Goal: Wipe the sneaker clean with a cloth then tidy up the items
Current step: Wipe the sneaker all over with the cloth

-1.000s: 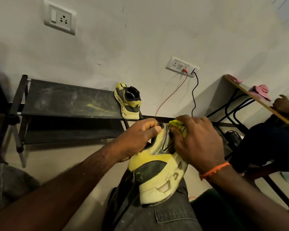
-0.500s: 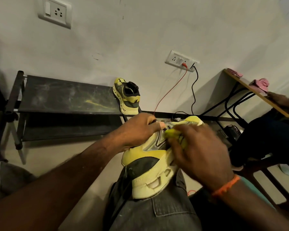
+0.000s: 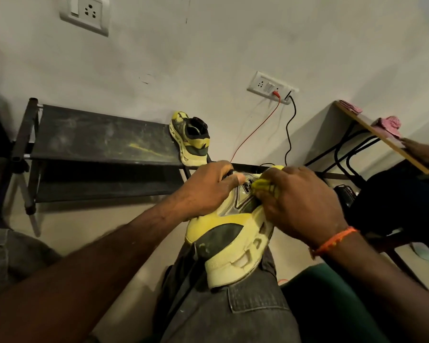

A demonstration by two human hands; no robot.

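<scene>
Two hands are working the sneaker (image 3: 230, 233) balanced on the knee, left hand (image 3: 208, 188) clasping its upper, right hand (image 3: 295, 201) pinching the cloth (image 3: 264, 188); hard rubbing risks toppling it.

Pale yellow sneaker (image 3: 229, 240) with a black heel patch; bright yellow cloth (image 3: 265, 187); orange wristband (image 3: 333, 240); black shoe rack (image 3: 102, 139).

Black "N" logo on the sneaker (image 3: 233, 233) side.
</scene>
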